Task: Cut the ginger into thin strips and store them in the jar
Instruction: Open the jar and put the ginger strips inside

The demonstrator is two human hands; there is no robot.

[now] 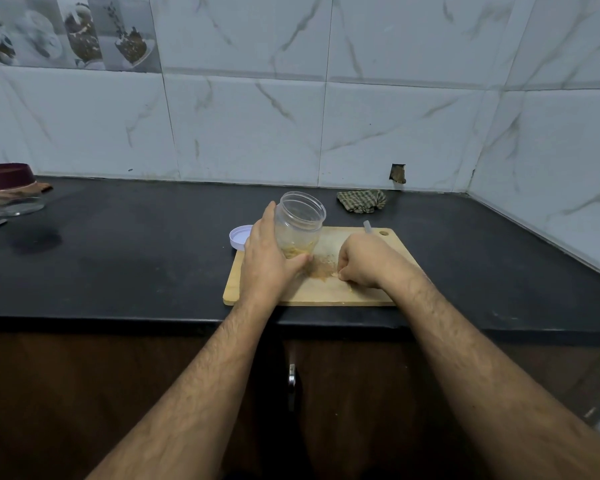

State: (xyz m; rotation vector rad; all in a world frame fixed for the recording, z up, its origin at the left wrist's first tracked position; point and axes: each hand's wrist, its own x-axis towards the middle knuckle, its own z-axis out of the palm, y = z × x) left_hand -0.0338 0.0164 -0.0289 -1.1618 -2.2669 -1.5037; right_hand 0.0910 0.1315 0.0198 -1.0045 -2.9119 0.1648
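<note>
Marble-veined wall tiles behind, dark tabletop (136,258) below. Far left: a maroon-lidded glass container (9,188), well apart from the work. Nearer the middle, a white lid (239,237) lying just beside the wooden board (326,292). Left hand (269,261) wrapped round the clear jar (300,223), tilted with its mouth up and away, some ginger strips already at the bottom. Loose ginger strips (323,270) heaped on the board between the hands. Right hand (364,261) curled over them, fingertips seemingly pinching a few; grip not fully clear. Knife handle (367,226) behind it, blade hidden.

Likely trouble: strips missing the tilted mouth and scattering, the smooth jar slipping in a one-handed hold, the pinching hand brushing the hidden blade. Far right: a checked cloth (361,201).
</note>
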